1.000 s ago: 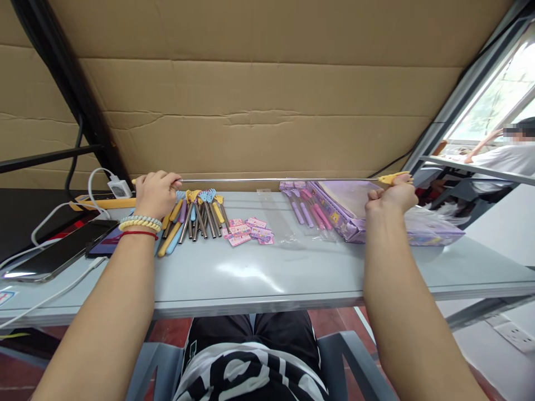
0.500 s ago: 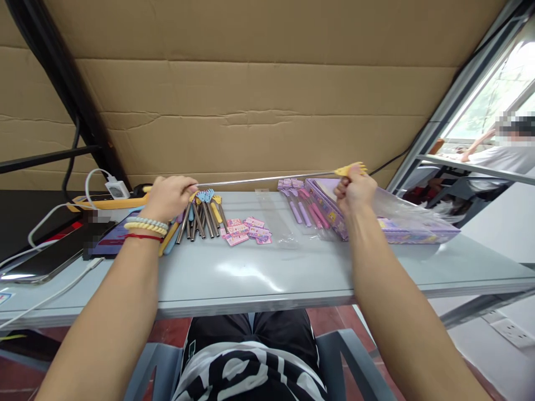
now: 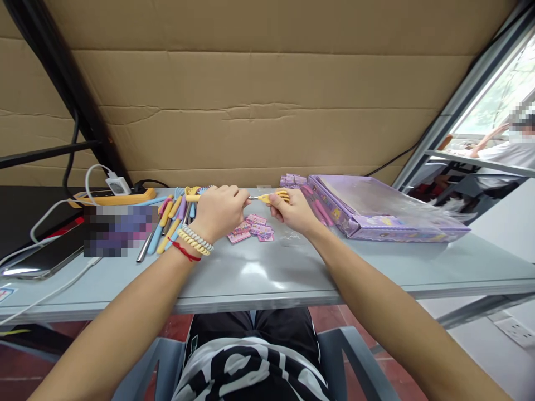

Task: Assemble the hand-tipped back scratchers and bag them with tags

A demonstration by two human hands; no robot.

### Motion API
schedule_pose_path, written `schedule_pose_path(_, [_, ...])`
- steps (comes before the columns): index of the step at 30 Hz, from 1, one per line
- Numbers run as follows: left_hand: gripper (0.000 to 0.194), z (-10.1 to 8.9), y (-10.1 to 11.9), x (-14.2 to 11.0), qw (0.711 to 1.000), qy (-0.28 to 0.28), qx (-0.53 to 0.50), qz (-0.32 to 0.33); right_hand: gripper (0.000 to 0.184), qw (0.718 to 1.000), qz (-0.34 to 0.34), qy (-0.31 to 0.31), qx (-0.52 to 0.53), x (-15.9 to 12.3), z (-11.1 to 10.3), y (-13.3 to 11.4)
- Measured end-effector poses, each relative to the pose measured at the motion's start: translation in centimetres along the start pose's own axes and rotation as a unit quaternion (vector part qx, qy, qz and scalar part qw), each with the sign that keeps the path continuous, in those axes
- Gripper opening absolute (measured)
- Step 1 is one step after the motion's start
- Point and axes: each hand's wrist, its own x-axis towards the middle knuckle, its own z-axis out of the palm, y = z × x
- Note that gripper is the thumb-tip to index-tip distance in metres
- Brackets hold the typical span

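Observation:
My left hand [image 3: 219, 210] is closed round the yellow handle of a telescopic back scratcher [image 3: 267, 197], now pushed almost fully together. My right hand [image 3: 292, 211] pinches its yellow claw head. Only a short piece of metal rod shows between the two hands, held just above the grey table [image 3: 267, 273]. Under the hands lie several small pink cards [image 3: 251, 228]. To the left of my left hand lies a heap of collapsed scratchers [image 3: 171, 220] with yellow, blue and purple handles.
A purple box [image 3: 376, 214] under clear plastic sits at the right, with purple and pink scratchers [image 3: 311, 200] beside it. A phone [image 3: 45, 256], cables and a charger [image 3: 117, 184] lie at the left. Cardboard stands behind the table. Another person sits at the far right.
The scratcher was stretched out wide between my hands. Both hands have come together at the table's middle and the rod has slid shut to a short stub.

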Motion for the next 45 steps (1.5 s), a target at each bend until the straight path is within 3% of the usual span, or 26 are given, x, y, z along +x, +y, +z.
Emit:
schedule_pose_path(7, [0.030, 2.1, -0.4, -0.4, 0.999, -0.023, -0.026, 0.015, 0.065, 0.996, 0.031, -0.053, -0.069, 0.2, -0.7, 1.1])
schedule_pose_path(10, [0.028, 2.7, -0.7, -0.4, 0.998, -0.026, -0.047, 0.023, 0.064, 0.994, 0.029, -0.035, -0.096, 0.3, -0.7, 1.3])
schedule_pose_path(20, [0.032, 2.5, -0.3, -0.3, 0.997, 0.001, -0.073, 0.003, 0.064, 1.000, -0.004, 0.009, -0.013, 0.7, -1.2, 1.2])
schedule_pose_path(23, [0.032, 1.9, -1.9, -0.1, 0.998, 0.008, -0.053, -0.017, 0.058, 0.996, 0.023, 0.078, 0.022, 0.9, -2.4, 0.6])
schedule_pose_path(25, [0.029, 1.7, -4.0, -0.3, 0.998, 0.033, -0.034, -0.049, 0.050, 0.981, 0.060, 0.162, 0.086, 1.0, -4.1, 0.2])
schedule_pose_path(29, [0.030, 1.8, -9.2, -1.5, 0.982, 0.091, -0.016, -0.166, 0.041, 0.910, 0.116, 0.358, 0.173, 1.3, -8.2, -0.2])
schedule_pose_path(32, [0.032, 2.0, -11.8, -2.5, 0.969, 0.105, -0.037, -0.220, 0.033, 0.861, 0.131, 0.456, 0.181, 1.5, -10.7, -0.1])
schedule_pose_path(36, [0.032, 2.2, -13.2, -3.0, 0.957, 0.117, -0.057, -0.261, 0.034, 0.829, 0.129, 0.523, 0.152, 1.4, -12.8, 0.3])
schedule_pose_path(41, [0.040, 2.2, -14.1, -3.4, 0.945, 0.097, -0.057, -0.305, 0.033, 0.765, 0.129, 0.623, 0.100, 0.6, -15.1, 1.2])
schedule_pose_path(45, [0.045, 2.0, -14.3, -3.6, 0.941, 0.093, -0.045, -0.322, 0.034, 0.763, 0.103, 0.632, 0.089, 0.5, -15.6, 1.6])
